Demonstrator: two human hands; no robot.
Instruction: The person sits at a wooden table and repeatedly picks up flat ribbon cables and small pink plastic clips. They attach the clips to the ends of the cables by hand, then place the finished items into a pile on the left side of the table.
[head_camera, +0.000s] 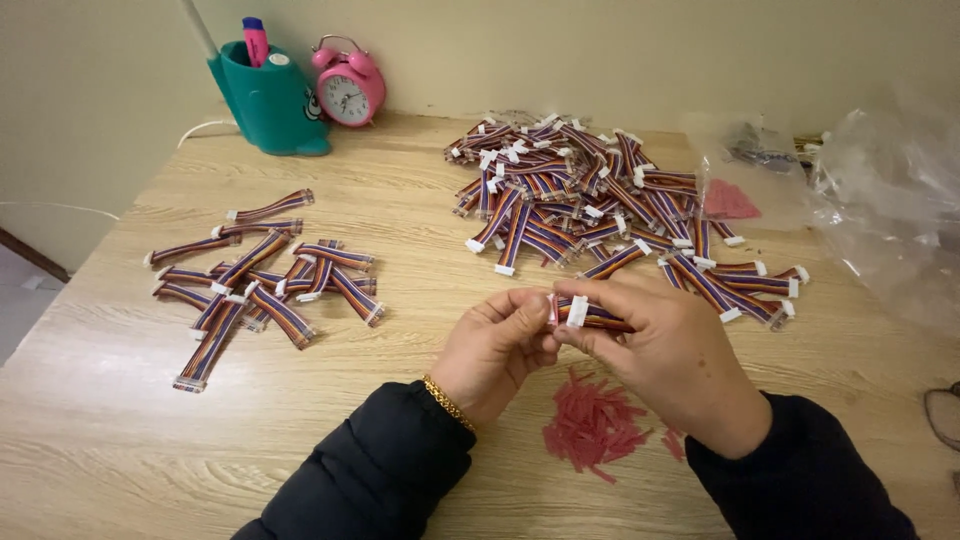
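Observation:
Both my hands meet over the wooden table (120, 400) near its front. My right hand (670, 360) grips a short striped ribbon cable (598, 317) with a white connector at its end. My left hand (497, 345) pinches the same cable's left end, where something small and pink shows. A little heap of red strips (592, 425) lies under my hands. A big pile of the same cables (590, 200) lies beyond them, and a smaller spread of cables (260, 280) lies to the left.
A teal pen holder (270, 100) with a pink marker and a pink alarm clock (348, 88) stand at the back left against the wall. Crumpled clear plastic bags (880, 200) fill the right side. A white cord (200, 128) runs off the table's left.

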